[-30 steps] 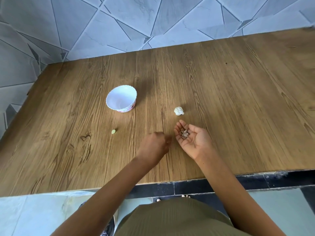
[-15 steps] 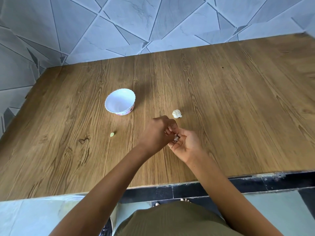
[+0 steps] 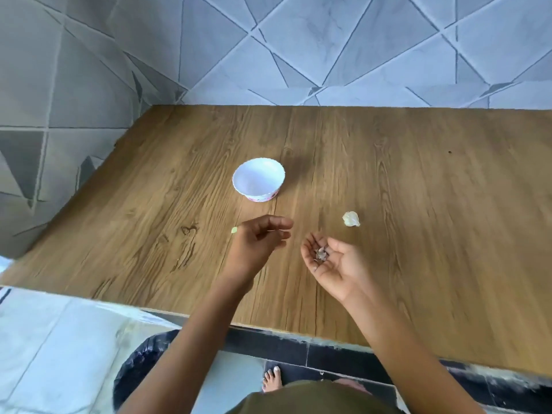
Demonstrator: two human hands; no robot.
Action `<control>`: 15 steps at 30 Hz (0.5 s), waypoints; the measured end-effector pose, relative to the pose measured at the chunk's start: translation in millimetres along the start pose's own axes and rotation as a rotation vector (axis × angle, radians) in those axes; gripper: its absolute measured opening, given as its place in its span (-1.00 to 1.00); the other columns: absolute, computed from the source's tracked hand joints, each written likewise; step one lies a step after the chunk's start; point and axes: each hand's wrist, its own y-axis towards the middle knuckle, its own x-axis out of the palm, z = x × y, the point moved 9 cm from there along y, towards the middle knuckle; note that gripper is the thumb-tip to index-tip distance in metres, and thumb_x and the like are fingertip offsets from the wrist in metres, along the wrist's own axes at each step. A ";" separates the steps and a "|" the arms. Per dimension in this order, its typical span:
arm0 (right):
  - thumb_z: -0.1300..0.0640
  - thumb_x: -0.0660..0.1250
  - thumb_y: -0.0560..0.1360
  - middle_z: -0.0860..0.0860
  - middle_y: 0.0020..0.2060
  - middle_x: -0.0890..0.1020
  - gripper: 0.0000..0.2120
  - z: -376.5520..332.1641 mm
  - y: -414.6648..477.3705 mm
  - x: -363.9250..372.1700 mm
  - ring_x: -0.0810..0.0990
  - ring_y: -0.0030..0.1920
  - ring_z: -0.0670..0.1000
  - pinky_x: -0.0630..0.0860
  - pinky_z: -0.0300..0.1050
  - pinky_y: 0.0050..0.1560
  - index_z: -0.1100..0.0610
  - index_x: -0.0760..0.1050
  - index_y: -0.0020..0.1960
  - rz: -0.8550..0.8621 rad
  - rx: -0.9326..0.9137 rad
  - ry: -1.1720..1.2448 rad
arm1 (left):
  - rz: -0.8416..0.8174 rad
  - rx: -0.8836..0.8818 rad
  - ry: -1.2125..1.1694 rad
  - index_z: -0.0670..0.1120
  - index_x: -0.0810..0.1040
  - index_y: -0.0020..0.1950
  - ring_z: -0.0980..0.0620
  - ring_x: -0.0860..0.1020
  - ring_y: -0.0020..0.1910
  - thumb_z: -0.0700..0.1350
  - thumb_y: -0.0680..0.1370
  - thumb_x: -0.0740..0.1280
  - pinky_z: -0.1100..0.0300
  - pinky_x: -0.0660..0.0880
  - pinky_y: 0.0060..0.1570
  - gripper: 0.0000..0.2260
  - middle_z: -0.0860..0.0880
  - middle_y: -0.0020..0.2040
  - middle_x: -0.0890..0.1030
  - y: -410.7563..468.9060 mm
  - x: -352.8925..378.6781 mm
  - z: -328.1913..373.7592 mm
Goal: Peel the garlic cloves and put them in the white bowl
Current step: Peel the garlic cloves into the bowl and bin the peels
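garlic clove (image 3: 351,219): one, long axis maybe pointing right.
white bowl (image 3: 258,183): one, upright.
your left hand (image 3: 257,243): fingers loose, apart.
your right hand (image 3: 334,264): cupped, cradling skins (image 3: 321,253).

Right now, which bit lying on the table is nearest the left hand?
The tiny yellow-green bit, right beside the left hand; the bigger white garlic piece lies farther right.

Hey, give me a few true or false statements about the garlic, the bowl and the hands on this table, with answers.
1. The white bowl looks empty. True.
2. The right hand lies palm up with small garlic bits in it. True.
3. The garlic piece sits inside the bowl. False: it lies on the wooden table, right of the bowl.
4. The left hand rests on the bowl's rim. False: it is apart from the bowl, nearer the person.
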 end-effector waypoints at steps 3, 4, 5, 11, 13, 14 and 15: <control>0.24 0.06 0.60 0.18 -0.28 0.63 -0.71 16.7 5.4 9.5 0.58 -0.15 0.09 0.52 -0.06 -0.04 0.35 0.51 -0.09 -0.033 0.095 -0.097 | 0.145 -0.067 -0.040 -0.09 0.63 -0.06 0.08 0.62 -0.11 -0.42 0.48 0.28 0.21 0.56 -0.04 -0.74 -0.02 -0.10 0.66 -19.4 -33.5 -16.9; 0.23 0.06 0.61 0.18 -0.31 0.64 -0.69 24.6 6.6 12.8 0.58 -0.16 0.09 0.53 -0.07 -0.04 0.34 0.52 -0.10 -0.039 0.142 -0.145 | 0.205 -0.091 -0.058 -0.09 0.63 -0.06 0.08 0.62 -0.10 -0.43 0.47 0.28 0.20 0.56 -0.03 -0.72 -0.02 -0.11 0.66 -30.2 -45.2 -24.0; 0.22 0.05 0.61 0.17 -0.32 0.64 -0.68 34.5 8.0 18.4 0.58 -0.16 0.09 0.55 -0.07 -0.05 0.33 0.52 -0.10 -0.054 0.195 -0.200 | 0.275 -0.107 -0.081 -0.08 0.63 -0.06 0.09 0.62 -0.11 -0.45 0.46 0.27 0.21 0.56 -0.04 -0.70 -0.01 -0.12 0.66 -43.0 -58.2 -29.7; 0.22 0.01 0.63 0.17 -0.30 0.61 -0.66 123.3 9.0 49.7 0.57 -0.18 0.08 0.61 -0.10 -0.22 0.32 0.51 -0.10 -0.159 0.479 -0.446 | 0.709 -0.196 -0.234 -0.10 0.63 -0.05 0.11 0.61 -0.14 -0.43 0.47 0.30 0.37 0.52 -0.15 -0.74 -0.01 -0.16 0.66 -132.9 -131.7 -63.2; 0.22 0.01 0.62 0.17 -0.29 0.61 -0.66 161.5 2.5 53.4 0.57 -0.19 0.08 0.59 -0.09 -0.12 0.32 0.51 -0.09 -0.192 0.557 -0.523 | 0.817 -0.215 -0.240 -0.13 0.64 -0.02 0.12 0.61 -0.18 -0.39 0.48 0.32 0.35 0.52 -0.15 -0.79 -0.01 -0.18 0.67 -166.9 -153.0 -73.4; 0.22 0.01 0.62 0.17 -0.29 0.61 -0.66 181.6 -2.5 53.7 0.57 -0.19 0.08 0.56 -0.09 -0.09 0.33 0.51 -0.10 -0.201 0.595 -0.562 | 0.874 -0.229 -0.231 -0.13 0.65 -0.02 0.12 0.60 -0.19 -0.36 0.48 0.34 0.33 0.52 -0.13 -0.81 0.00 -0.19 0.67 -185.0 -163.9 -79.0; 0.23 0.01 0.62 0.17 -0.29 0.60 -0.66 202.7 -7.4 52.3 0.57 -0.19 0.08 0.55 -0.09 -0.08 0.34 0.50 -0.10 -0.206 0.630 -0.599 | 0.932 -0.239 -0.230 -0.12 0.65 -0.03 0.11 0.60 -0.19 -0.35 0.48 0.34 0.29 0.52 -0.10 -0.82 -0.01 -0.18 0.67 -203.3 -175.3 -84.8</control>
